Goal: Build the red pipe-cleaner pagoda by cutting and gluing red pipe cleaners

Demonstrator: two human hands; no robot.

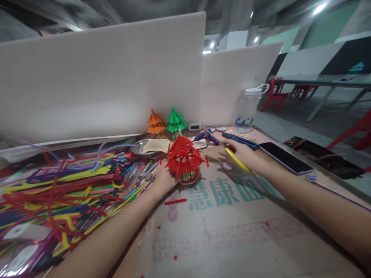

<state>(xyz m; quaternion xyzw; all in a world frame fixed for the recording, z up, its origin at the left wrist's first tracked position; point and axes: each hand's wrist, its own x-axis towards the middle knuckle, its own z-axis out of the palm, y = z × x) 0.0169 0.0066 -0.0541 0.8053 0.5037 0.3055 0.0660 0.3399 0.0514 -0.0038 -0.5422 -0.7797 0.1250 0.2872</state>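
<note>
The left hand [167, 178] is clamped on the lower side of a red model [185, 160] with a tiered roof, and its fingers are partly hidden behind this model. The model stands on the bench [208, 247], between the two hands. At the right hand [234, 150] there is a yellow handle [237, 160]; I cannot tell if the fingers are closed around it. Just beyond this hand lies a glue gun [206, 136]. Many coloured strips [87, 185] lie to the left of the left hand.

Head view, forward and downward
</note>
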